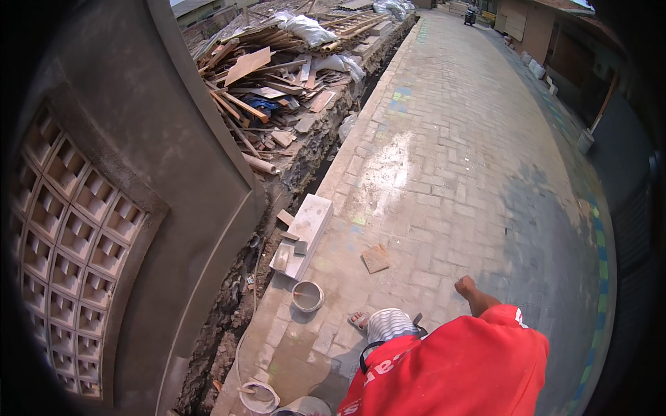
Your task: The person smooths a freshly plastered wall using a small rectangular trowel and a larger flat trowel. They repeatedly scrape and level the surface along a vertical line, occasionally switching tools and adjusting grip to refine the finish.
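Note:
My right hand [466, 284] reaches out ahead of my red sleeve, above the paving, with its fingers curled closed. Nothing sticks out of it, and the inside of the fist is hidden. My left hand is not in view. To the left of my sandalled foot [359, 320] stands a small pale bucket [307, 296] with greyish contents. Beyond the bucket, a long whitish block [313, 218] lies at the trench edge, with a small grey block [300, 247] and other small pieces on or against it. A square brown board [376, 258] lies flat on the paving.
An open trench [239, 326] runs along the left, beside a grey wall [139, 132] with a block lattice [73, 243]. Wood debris [257, 90] is heaped beyond. Near my left side, a bucket [259, 409] stands by a thin hose [239, 353]. A motorcycle [470, 16] is parked far off.

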A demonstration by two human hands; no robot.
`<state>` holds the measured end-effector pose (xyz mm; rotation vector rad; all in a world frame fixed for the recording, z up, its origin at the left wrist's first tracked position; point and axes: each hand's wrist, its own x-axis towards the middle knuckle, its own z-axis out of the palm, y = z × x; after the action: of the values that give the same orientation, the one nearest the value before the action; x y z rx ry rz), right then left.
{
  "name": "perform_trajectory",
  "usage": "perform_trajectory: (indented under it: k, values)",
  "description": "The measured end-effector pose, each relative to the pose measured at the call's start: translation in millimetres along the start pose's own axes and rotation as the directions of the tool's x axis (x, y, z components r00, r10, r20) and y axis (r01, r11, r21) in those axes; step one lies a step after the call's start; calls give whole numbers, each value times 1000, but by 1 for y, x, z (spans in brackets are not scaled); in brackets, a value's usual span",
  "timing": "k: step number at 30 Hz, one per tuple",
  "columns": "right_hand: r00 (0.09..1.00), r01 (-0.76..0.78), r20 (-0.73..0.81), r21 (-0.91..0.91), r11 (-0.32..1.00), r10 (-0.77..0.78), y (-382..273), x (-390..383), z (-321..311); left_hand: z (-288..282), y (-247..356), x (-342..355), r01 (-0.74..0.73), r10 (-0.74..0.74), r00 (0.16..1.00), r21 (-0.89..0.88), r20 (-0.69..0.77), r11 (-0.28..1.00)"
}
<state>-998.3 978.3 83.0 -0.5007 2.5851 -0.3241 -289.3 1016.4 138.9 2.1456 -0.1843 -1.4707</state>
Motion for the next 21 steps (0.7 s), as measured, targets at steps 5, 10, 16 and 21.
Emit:
perform_trajectory:
  k: [5, 10, 16, 21]
  values:
    - [883, 128, 456, -2, 992, -113, -45, -90, -19, -42, -90, -36, 39, -46, 995, -79, -87, 996]
    - [424, -500, 778, 628, 596, -464, -166, -182, -70, -44, -182, -82, 68, -140, 968, -320, -210, 945]
    - [-292, -545, 522, 597, 588, -801, -290, -313, -119, -12, -135, -168, -221, 257, 965, -701, -55, 678]
    - [-712, -547, 113, 529, 648, -693, -284, -425, -162, 21, -71, -232, -238, 574, 818, -887, 37, 396]
